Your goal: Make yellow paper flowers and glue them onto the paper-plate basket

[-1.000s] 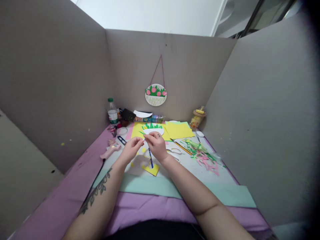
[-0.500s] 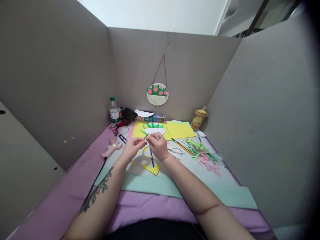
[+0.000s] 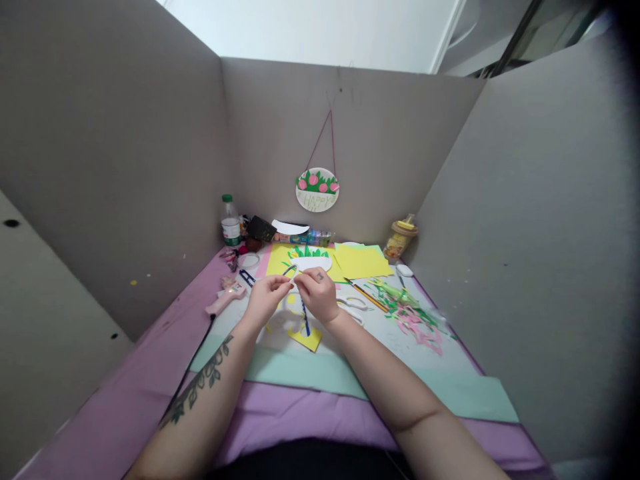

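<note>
My left hand [image 3: 265, 301] and my right hand [image 3: 319, 295] meet over the middle of the table, fingers pinched together. Between them runs a thin blue strip [image 3: 303, 319]; its lower end hangs below my right hand and its upper end curls past my left fingertips. Under the hands lie yellow paper scraps [image 3: 306, 338]. Just beyond them sits a white paper half-plate with green leaves [image 3: 311, 260] on a yellow sheet [image 3: 277, 260].
A pink glue gun [image 3: 225, 298] lies left, white scissors [image 3: 354, 303] and a pencil [image 3: 367, 295] right, with pink and green paper cuttings [image 3: 413, 317]. A bottle [image 3: 231, 223], a yellow jar [image 3: 399, 240] and a hung decorated plate [image 3: 317, 190] stand at the back. Cardboard walls enclose the table.
The strip's upper end has come out further and curls beyond my left fingertips. Both hands stay together at the same spot; the view has shifted slightly.
</note>
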A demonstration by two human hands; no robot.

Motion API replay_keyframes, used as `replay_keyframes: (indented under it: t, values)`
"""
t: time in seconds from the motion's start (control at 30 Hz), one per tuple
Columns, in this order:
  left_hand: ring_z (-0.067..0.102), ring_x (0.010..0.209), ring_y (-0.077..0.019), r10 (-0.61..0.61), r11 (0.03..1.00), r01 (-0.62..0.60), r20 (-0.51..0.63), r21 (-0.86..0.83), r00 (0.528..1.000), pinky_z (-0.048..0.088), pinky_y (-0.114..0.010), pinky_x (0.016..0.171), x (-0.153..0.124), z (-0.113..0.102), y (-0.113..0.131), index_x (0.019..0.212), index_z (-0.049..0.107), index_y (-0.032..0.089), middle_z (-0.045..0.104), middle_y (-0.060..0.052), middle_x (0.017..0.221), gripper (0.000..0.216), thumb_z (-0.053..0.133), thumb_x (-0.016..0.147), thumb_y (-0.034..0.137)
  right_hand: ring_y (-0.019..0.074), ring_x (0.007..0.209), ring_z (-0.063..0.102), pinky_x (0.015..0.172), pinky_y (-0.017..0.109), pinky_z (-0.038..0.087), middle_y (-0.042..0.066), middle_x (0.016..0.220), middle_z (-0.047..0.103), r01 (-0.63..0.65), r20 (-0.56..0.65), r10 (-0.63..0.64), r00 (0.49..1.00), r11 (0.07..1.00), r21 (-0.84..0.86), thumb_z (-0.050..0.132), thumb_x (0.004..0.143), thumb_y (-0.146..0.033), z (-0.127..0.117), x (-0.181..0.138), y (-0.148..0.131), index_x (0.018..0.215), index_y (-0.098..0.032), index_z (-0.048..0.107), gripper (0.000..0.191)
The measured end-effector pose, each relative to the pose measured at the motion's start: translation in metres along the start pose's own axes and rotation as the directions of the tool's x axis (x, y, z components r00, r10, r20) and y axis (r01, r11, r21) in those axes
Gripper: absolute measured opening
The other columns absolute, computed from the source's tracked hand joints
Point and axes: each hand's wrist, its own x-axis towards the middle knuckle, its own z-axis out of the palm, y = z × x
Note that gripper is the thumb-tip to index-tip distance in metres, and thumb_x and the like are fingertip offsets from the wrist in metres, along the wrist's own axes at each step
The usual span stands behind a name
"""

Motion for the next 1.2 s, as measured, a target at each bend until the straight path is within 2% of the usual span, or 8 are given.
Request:
replay_keyframes:
  t: [0.17, 0.3, 0.43, 0.6, 0.73, 0.8, 0.87, 1.2]
  values:
    - [0.065, 0.073, -0.0205, 0.075, 0.993, -0.063, -0.109, 0.102, 0.991, 0.048, -0.028, 0.067, 0.002, -0.002, -0.003, 0.081, 0.067, 0.013, 0.071, -0.008, 0.076, 0.025, 0.066, 0.066, 0.033, 0.0194, 0.082, 0.052, 0.076, 0.033, 0.044, 0.005, 0.078, 0.057, -0.076, 0.002, 0.076, 0.997, 0.988, 0.136, 0.05, 0.082, -0.015, 0.001, 0.004, -0.004, 0.076, -0.02, 0.059, 0.012]
    - [0.064, 0.072, -0.0198, 0.136, 0.98, -0.09, -0.265, 0.179, 0.955, 0.047, -0.027, 0.066, 0.021, -0.026, -0.009, 0.084, 0.066, 0.014, 0.07, -0.006, 0.077, 0.025, 0.062, 0.07, 0.034, 0.0171, 0.075, 0.052, 0.071, 0.031, 0.044, 0.003, 0.075, 0.054, -0.211, -0.072, 0.237, 0.969, 0.941, 0.266, 0.049, 0.08, -0.014, -0.006, 0.011, 0.002, 0.071, -0.02, 0.055, 0.013]
    - [0.063, 0.082, -0.0236, 0.269, 0.831, -0.079, -0.272, 0.551, 0.924, 0.045, -0.033, 0.075, 0.049, -0.05, -0.02, 0.09, 0.067, 0.016, 0.07, -0.009, 0.086, 0.023, 0.055, 0.076, 0.03, 0.0159, 0.073, 0.052, 0.067, 0.029, 0.044, 0.002, 0.074, 0.055, -0.295, -0.095, 0.339, 0.936, 0.901, 0.317, 0.052, 0.078, -0.014, -0.009, 0.014, 0.01, 0.068, -0.02, 0.056, 0.012]
    - [0.056, 0.102, -0.0282, 0.349, 0.582, -0.177, -0.047, 0.794, 0.936, 0.038, -0.036, 0.088, 0.05, -0.056, -0.024, 0.094, 0.068, 0.018, 0.066, -0.013, 0.103, 0.024, 0.058, 0.072, 0.025, 0.0148, 0.07, 0.052, 0.063, 0.027, 0.044, 0.002, 0.073, 0.056, -0.309, 0.007, 0.325, 0.946, 0.892, 0.33, 0.054, 0.076, -0.015, -0.002, 0.01, 0.008, 0.068, -0.02, 0.058, 0.01]
    - [0.061, 0.066, -0.0209, 0.089, 0.642, -0.262, 0.269, 0.721, 0.959, 0.041, -0.027, 0.062, 0.02, -0.059, -0.014, 0.069, 0.07, 0.022, 0.068, -0.004, 0.07, 0.01, 0.065, 0.063, 0.027, 0.0146, 0.068, 0.052, 0.062, 0.027, 0.044, 0.002, 0.073, 0.055, -0.313, 0.076, 0.306, 0.949, 0.89, 0.331, 0.056, 0.075, -0.017, -0.001, 0.009, 0.005, 0.068, -0.019, 0.059, 0.008]
    - [0.058, 0.057, -0.0178, -0.149, 0.714, -0.249, 0.489, 0.654, 0.859, 0.037, -0.023, 0.053, 0.006, -0.059, -0.011, 0.067, 0.071, 0.024, 0.067, -0.001, 0.064, 0.014, 0.068, 0.054, 0.021, 0.0144, 0.068, 0.052, 0.063, 0.027, 0.044, 0.001, 0.073, 0.055, -0.315, 0.083, 0.305, 0.949, 0.888, 0.335, 0.056, 0.076, -0.017, -0.001, 0.009, 0.005, 0.069, -0.019, 0.059, 0.008]
    - [0.055, 0.055, -0.0158, -0.214, 0.724, -0.24, 0.541, 0.647, 0.814, 0.035, -0.021, 0.051, -0.003, -0.057, -0.012, 0.066, 0.07, 0.025, 0.065, 0.001, 0.063, 0.02, 0.064, 0.05, 0.015, 0.0141, 0.068, 0.052, 0.064, 0.027, 0.044, 0.001, 0.073, 0.055, -0.315, 0.084, 0.305, 0.949, 0.886, 0.341, 0.055, 0.076, -0.017, -0.001, 0.009, 0.004, 0.069, -0.019, 0.059, 0.008]
    - [0.053, 0.055, -0.0154, -0.253, 0.679, -0.281, 0.575, 0.678, 0.778, 0.033, -0.022, 0.051, -0.002, -0.056, -0.015, 0.059, 0.065, 0.022, 0.063, 0.0, 0.061, 0.014, 0.055, 0.053, 0.014, 0.0129, 0.066, 0.051, 0.063, 0.027, 0.044, 0.001, 0.074, 0.055, -0.32, 0.086, 0.311, 0.946, 0.87, 0.376, 0.056, 0.075, -0.017, 0.0, 0.008, 0.004, 0.069, -0.018, 0.06, 0.007]
